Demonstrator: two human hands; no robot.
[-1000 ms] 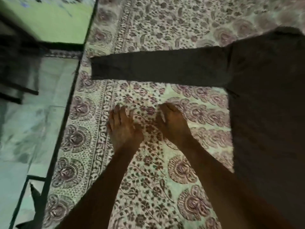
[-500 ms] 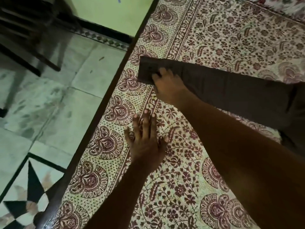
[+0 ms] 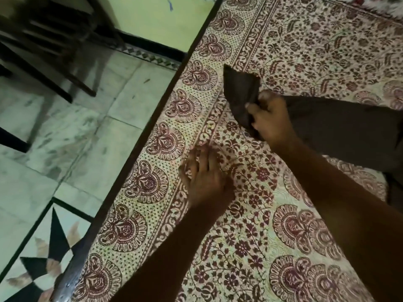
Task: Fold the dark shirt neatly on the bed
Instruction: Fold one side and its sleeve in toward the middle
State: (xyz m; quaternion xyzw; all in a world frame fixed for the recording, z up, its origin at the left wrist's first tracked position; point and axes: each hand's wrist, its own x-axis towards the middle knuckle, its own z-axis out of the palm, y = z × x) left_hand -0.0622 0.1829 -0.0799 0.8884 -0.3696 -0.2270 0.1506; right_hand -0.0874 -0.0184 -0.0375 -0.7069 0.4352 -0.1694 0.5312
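The right hand [image 3: 270, 120] is pinching the dark shirt [image 3: 340, 127] sleeve cuff [image 3: 239, 92] at twelve o'clock; the left hand [image 3: 205, 179] is lying flat, holding nothing, on the bed [image 3: 283, 247]. Folding is barely starting.

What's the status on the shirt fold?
Right hand pinching the sleeve cuff end, lifted off the bedspread. Left hand flat on bedspread, empty. Dark shirt body mostly out of frame, right. Nothing in the way.
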